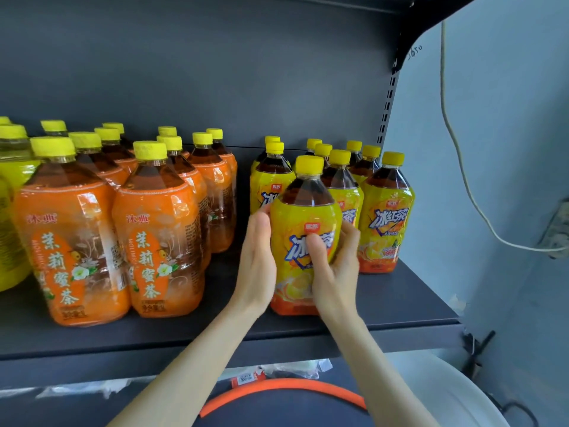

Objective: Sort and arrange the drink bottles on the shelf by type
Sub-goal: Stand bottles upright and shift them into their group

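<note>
A yellow-labelled iced tea bottle (303,229) with a yellow cap stands upright at the front of the dark shelf (215,331). My right hand (334,266) grips its right side, thumb across the label. My left hand (257,257) lies flat against its left side with straight fingers. Behind it and to the right stand several more yellow-labelled iced tea bottles (386,217). To the left is a group of several larger orange-labelled jasmine tea bottles (160,229). At the far left edge stand yellow-green bottles (12,180), partly cut off.
The shelf's back panel (215,72) is dark grey, and a slotted upright (388,97) bounds the shelf on the right. A white cable (455,149) hangs on the wall beyond. Below the shelf are an orange-rimmed round object (283,388) and a white container (462,392).
</note>
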Demonstrator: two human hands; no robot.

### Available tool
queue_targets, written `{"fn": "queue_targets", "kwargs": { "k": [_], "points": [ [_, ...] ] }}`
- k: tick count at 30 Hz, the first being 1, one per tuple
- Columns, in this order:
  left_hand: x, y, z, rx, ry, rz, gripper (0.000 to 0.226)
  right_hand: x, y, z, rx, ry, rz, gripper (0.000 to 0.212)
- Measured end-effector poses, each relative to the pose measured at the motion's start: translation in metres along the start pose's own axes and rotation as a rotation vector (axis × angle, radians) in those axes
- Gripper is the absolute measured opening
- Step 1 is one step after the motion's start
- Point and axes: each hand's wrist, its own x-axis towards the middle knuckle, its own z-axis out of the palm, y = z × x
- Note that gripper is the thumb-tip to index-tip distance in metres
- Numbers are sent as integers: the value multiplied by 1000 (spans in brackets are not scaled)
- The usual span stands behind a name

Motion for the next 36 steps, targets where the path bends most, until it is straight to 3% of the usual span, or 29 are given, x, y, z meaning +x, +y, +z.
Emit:
{"fn": "queue_targets", "kwargs": {
  "k": [5, 11, 17, 20, 23, 36],
  "points": [
    [2, 3, 0, 122, 107, 118, 69, 0, -3, 17, -369, -42, -73, 69],
    [24, -7, -8, 191, 190, 94, 72, 29, -3, -25, -520, 59, -169, 59],
    [46, -19, -11, 369, 231, 105, 69, 56, 5, -38, -803, -13, -306, 74],
    [54, -26, -14, 358, 210, 74, 88, 56, 10, -38, -829, -21, -347, 74],
    [58, -29, -12, 330, 207, 72, 78, 57, 13, -37, -809, -4, -363, 74],
    [64, -36, -15, 331, 206, 102, 78, 57, 10, -36, -742, -69, -374, 85]
  ]
}}
